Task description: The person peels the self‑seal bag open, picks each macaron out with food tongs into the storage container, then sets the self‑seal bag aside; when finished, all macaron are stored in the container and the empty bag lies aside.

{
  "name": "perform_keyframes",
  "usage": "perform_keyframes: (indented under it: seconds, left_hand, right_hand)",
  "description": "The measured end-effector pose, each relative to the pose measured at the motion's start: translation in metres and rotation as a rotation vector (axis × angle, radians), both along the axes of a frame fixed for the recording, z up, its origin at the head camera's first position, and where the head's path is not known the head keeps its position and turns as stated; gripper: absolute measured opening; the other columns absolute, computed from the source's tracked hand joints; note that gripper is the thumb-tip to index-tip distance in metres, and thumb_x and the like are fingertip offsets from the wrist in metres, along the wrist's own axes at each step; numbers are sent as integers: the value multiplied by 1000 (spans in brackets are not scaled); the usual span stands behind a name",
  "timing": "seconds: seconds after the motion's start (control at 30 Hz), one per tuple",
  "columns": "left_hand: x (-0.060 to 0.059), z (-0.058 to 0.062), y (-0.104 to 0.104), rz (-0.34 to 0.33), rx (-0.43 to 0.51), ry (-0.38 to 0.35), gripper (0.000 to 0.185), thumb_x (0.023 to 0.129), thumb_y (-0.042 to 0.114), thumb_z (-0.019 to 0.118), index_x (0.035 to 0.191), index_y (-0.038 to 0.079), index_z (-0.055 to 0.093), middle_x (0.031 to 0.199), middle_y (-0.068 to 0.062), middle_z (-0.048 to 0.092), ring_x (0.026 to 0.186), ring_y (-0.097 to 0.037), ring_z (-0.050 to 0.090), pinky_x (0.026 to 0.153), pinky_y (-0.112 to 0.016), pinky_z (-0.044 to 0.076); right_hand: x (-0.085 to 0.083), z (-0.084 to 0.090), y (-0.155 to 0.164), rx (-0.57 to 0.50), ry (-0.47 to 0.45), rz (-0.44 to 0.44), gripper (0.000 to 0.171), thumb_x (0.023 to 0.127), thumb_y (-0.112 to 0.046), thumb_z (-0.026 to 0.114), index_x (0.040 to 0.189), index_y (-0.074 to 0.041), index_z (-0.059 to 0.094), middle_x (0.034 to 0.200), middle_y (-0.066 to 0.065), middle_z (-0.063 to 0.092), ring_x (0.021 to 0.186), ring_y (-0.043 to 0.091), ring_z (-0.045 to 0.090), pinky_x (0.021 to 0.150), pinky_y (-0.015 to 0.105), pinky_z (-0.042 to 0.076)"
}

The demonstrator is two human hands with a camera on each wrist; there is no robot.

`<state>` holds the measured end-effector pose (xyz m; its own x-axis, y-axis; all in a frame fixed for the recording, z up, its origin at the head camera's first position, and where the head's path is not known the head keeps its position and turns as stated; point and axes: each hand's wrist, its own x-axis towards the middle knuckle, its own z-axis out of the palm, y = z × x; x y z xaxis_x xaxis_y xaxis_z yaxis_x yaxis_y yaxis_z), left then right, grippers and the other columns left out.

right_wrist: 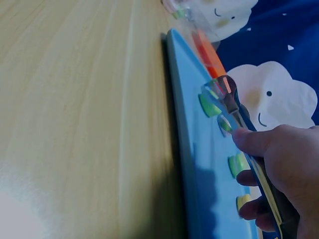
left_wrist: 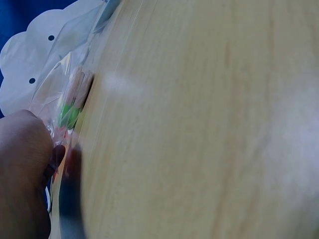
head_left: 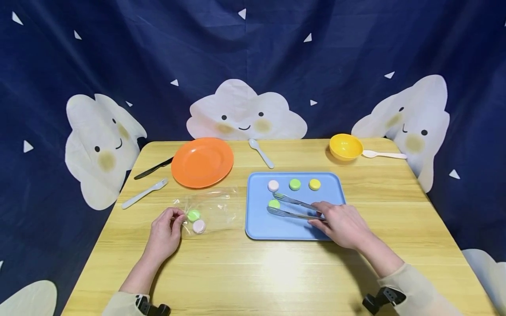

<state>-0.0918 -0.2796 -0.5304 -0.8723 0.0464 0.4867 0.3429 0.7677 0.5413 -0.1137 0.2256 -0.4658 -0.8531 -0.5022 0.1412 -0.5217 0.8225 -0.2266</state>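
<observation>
My right hand (head_left: 343,223) holds metal tongs (head_left: 294,215) over the blue tray (head_left: 292,230). Their tips stand apart on either side of a green macaron (head_left: 274,204); whether they touch it I cannot tell. Behind it in a row lie a pink macaron (head_left: 273,185), another green macaron (head_left: 294,184) and a yellow macaron (head_left: 314,184). To the left, my left hand (head_left: 165,231) pinches the edge of a clear plastic bag (head_left: 221,210) lying on the table. Inside the bag are a green macaron (head_left: 193,215) and a pink macaron (head_left: 199,226), seen edge-on in the left wrist view.
An orange plate (head_left: 202,162) stands behind the bag, with a black knife (head_left: 153,168) and a pale fork (head_left: 144,193) to its left. A grey spoon (head_left: 261,153) lies behind the tray. At the back right is a yellow bowl (head_left: 346,147) beside a white spoon (head_left: 384,154).
</observation>
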Motion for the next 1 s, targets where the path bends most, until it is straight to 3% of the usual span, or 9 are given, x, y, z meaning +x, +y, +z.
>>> perform_keyframes:
  seconds: [0.33, 0.57, 1.0]
  left_hand:
    - [-1, -1, -1, 1, 3, -20, 3, 101, -1, 68, 99, 0, 66, 93, -7, 68, 87, -21, 68, 78, -14, 47]
    - [-1, -1, 0, 17, 15, -36, 13, 97, -7, 71, 100, 4, 65, 92, -6, 69, 88, -22, 69, 79, -14, 48]
    - [-1, -2, -2, 14, 19, -40, 13, 97, -7, 71, 100, 4, 66, 93, -5, 69, 88, -22, 70, 79, -14, 48]
  right_hand:
    - [-10, 16, -28, -16, 4, 56, 46, 98, -46, 76, 127, -11, 70, 95, -4, 72, 68, 10, 61, 57, 35, 49]
    - [-19, 19, -66, 4, 10, 126, 43, 100, -45, 74, 127, -11, 73, 109, 0, 76, 86, 22, 73, 67, 46, 57]
    - [-36, 7, -120, 33, -12, 195, 30, 103, -42, 71, 121, -19, 76, 98, -7, 74, 73, 16, 67, 60, 40, 52]
